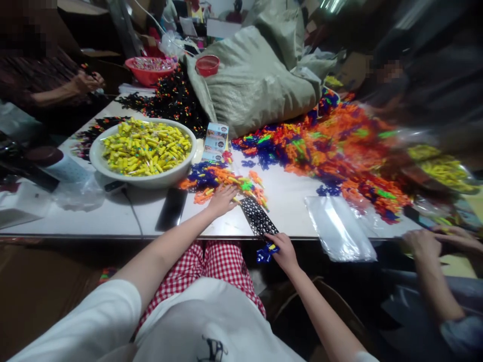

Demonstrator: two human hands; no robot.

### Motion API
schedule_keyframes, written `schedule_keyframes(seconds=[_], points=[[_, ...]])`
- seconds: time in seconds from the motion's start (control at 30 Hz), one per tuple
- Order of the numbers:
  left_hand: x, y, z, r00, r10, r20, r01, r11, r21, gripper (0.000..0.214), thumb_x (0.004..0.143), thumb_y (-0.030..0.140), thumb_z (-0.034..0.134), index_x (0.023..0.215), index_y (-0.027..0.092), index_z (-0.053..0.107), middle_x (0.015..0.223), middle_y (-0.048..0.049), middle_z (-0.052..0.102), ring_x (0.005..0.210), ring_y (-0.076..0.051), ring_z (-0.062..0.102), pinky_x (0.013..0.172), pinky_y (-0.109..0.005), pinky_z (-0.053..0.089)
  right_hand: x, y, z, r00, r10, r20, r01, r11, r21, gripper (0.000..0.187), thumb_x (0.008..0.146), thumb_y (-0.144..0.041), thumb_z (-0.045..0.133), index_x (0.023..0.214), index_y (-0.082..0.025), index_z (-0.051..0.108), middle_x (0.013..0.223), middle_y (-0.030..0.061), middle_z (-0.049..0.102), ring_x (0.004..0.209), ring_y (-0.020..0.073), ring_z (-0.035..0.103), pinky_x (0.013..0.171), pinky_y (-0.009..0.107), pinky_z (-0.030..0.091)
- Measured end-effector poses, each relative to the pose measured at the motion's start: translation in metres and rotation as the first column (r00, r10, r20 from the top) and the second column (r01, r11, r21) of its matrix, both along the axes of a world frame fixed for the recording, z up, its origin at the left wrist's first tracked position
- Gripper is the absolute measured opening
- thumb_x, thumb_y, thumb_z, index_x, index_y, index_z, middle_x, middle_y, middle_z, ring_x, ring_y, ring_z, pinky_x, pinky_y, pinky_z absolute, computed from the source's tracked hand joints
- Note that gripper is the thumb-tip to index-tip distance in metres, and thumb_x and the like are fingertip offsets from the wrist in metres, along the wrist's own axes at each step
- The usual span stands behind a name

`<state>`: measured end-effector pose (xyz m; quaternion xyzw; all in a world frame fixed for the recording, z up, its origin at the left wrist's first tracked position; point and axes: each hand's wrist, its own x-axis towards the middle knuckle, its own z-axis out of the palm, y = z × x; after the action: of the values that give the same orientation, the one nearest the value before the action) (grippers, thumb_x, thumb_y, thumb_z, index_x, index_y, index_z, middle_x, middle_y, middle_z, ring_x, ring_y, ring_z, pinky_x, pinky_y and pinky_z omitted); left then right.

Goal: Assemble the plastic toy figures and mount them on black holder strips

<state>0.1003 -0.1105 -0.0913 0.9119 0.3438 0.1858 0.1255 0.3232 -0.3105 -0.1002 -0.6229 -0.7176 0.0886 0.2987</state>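
Note:
My left hand (223, 200) lies over a small pile of blue, orange and green plastic pieces (230, 180), with its fingers stretched out and touching the near edge. Some yellow sticks are mixed into that pile. At the table's front edge, my right hand (286, 253) is closed on a dark blue plastic piece (264, 253) with a yellow bit on it. Between my hands a black strip with a white pattern (259, 217) lies slanted on the table. Its lower end meets the fingers of my right hand; whether they also grip it, I cannot tell.
A white basin (97, 160) of yellow wrapped pieces stands left, near a dark phone (170, 208). Clear plastic bags (339, 226) overhang the front edge. A large sack (260, 75) and a colourful heap (339, 136) lie behind. Co-workers' hands (422, 246) show at both sides.

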Motion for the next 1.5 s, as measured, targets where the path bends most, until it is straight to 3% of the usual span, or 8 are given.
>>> schedule_keyframes(seconds=[0.3, 0.5, 0.67, 0.8, 0.93, 1.07, 1.27, 1.5], points=[[-0.009, -0.044, -0.005, 0.955, -0.292, 0.054, 0.288, 0.955, 0.068, 0.038, 0.087, 0.023, 0.042, 0.124, 0.018, 0.051, 0.134, -0.0094, 0.047, 0.132, -0.022, 0.031, 0.11, -0.045, 0.015, -0.016, -0.024, -0.003, 0.998, 0.058, 0.016, -0.056, 0.991, -0.123, 0.048, 0.061, -0.001, 0.046, 0.101, -0.021, 0.064, 0.087, 0.0085, 0.061, 0.086, 0.0229, 0.057, 0.077, 0.039, 0.049], [-0.003, -0.058, -0.013, 0.987, -0.16, -0.006, 0.16, 0.987, 0.0, 0.041, 0.085, 0.018, 0.041, 0.126, 0.017, 0.049, 0.134, -0.0096, 0.047, 0.129, -0.024, 0.036, 0.109, -0.046, 0.02, 0.033, -0.022, -0.004, 0.991, -0.126, -0.049, 0.118, 0.983, -0.141, 0.058, 0.052, -0.002, 0.038, 0.1, -0.022, 0.064, 0.097, 0.0081, 0.061, 0.095, 0.0229, 0.058, 0.087, 0.042, 0.046], [-0.005, -0.065, -0.015, 0.964, -0.266, -0.008, 0.266, 0.963, 0.033, 0.049, 0.084, 0.019, 0.044, 0.133, 0.022, 0.039, 0.144, -0.006, 0.034, 0.135, -0.023, 0.024, 0.109, -0.042, 0.019, 0.047, -0.002, 0.0, 0.981, -0.122, -0.15, 0.089, 0.973, -0.212, 0.049, 0.053, -0.004, 0.038, 0.09, -0.02, 0.066, 0.101, 0.0088, 0.061, 0.103, 0.0223, 0.056, 0.092, 0.04, 0.043], [-0.008, -0.074, -0.012, 0.964, -0.264, 0.005, 0.264, 0.964, -0.032, 0.041, 0.084, 0.027, 0.048, 0.124, 0.02, 0.049, 0.131, -0.0071, 0.049, 0.129, -0.023, 0.033, 0.106, -0.04, 0.021, 0.042, 0.026, 0.003, 0.977, -0.096, -0.192, 0.056, 0.978, -0.202, 0.037, 0.062, -0.012, 0.045, 0.089, -0.02, 0.068, 0.104, 0.0095, 0.062, 0.104, 0.0239, 0.055, 0.092, 0.042, 0.042], [-0.014, -0.081, -0.004, 0.972, -0.235, -0.014, 0.233, 0.968, -0.095, 0.043, 0.079, 0.043, 0.053, 0.115, 0.019, 0.054, 0.111, -0.008, 0.059, 0.11, -0.024, 0.047, 0.099, -0.042, 0.027, 0.028, 0.053, 0.014, 0.93, -0.31, -0.196, 0.304, 0.951, -0.061, 0.022, 0.069, -0.035, 0.055, 0.077, -0.019, 0.068, 0.09, 0.0109, 0.065, 0.09, 0.026, 0.056, 0.084, 0.043, 0.041], [-0.011, -0.098, 0.001, 0.995, -0.103, -0.014, 0.098, 0.978, -0.184, 0.033, 0.082, 0.039, 0.05, 0.108, 0.021, 0.058, 0.101, -0.0065, 0.06, 0.101, -0.024, 0.049, 0.091, -0.04, 0.034, 0.003, 0.07, 0.024, 0.753, -0.533, -0.385, 0.481, 0.846, -0.232, 0.038, 0.068, -0.054, 0.054, 0.064, -0.017, 0.059, 0.063, 0.0059, 0.059, 0.067, 0.022, 0.054, 0.064, 0.034, 0.042], [0.012, -0.127, 0.011, 0.985, 0.173, -0.005, -0.167, 0.942, -0.29, 0.03, 0.085, 0.029, 0.043, 0.11, 0.021, 0.056, 0.102, -0.0072, 0.059, 0.096, -0.022, 0.053, 0.082, -0.039, 0.041, -0.037, 0.083, 0.022, 0.688, -0.447, -0.571, 0.288, 0.891, -0.35, 0.032, 0.076, -0.049, 0.042, 0.07, -0.019, 0.052, 0.055, -0.0003, 0.048, 0.058, 0.016, 0.046, 0.056, 0.028, 0.038], [0.011, -0.094, -0.001, 0.997, -0.082, -0.005, 0.081, 0.988, -0.134, 0.047, 0.086, 0.031, 0.042, 0.13, 0.013, 0.041, 0.142, -0.013, 0.034, 0.133, -0.025, 0.028, 0.108, -0.042, 0.024, -0.057, 0.091, 0.022, 0.716, -0.314, -0.624, 0.127, 0.937, -0.326, 0.029, 0.076, -0.043, 0.046, 0.089, -0.02, 0.057, 0.09, 0.0048, 0.061, 0.084, 0.0186, 0.055, 0.074, 0.03, 0.045]])
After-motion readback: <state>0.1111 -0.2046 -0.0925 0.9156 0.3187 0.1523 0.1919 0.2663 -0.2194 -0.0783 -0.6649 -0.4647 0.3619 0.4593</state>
